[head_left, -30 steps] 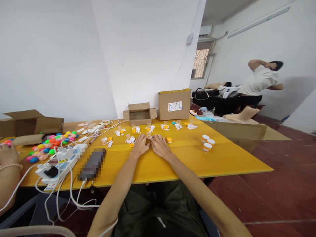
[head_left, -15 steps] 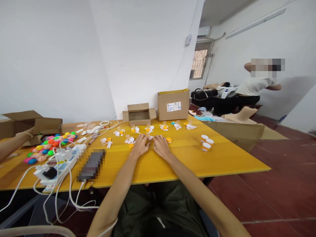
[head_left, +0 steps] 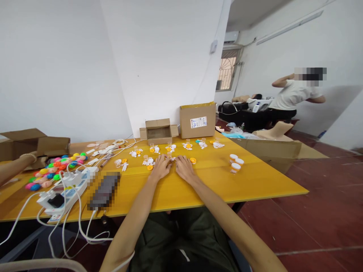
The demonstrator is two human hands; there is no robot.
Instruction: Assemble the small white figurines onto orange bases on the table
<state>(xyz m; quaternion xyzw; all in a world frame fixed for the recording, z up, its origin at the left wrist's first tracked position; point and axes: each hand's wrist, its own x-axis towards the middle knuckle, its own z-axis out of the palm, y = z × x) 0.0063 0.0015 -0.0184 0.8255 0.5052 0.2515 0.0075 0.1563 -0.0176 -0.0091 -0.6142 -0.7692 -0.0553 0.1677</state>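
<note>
My left hand rests low over the yellow table, its fingertips at small white pieces. Facing it across a narrow gap, my right hand has its fingers bent toward the same pieces; what either holds is too small to make out. An orange lid lies beside my right hand. Left of my left hand are another orange lid and a group of white parts. Several more small groups with clear cups stand behind. White-lidded jars stand to the right.
A small open carton and a larger closed box stand at the back. Leftward lie a power strip, a blurred dark device and colourful balls. Another person's hand is at an open box; a person sits far right.
The view has shifted slightly. My hands stay almost in place over the white pieces. The far person's raised arm and the other person's hand at the left box have moved a little.
</note>
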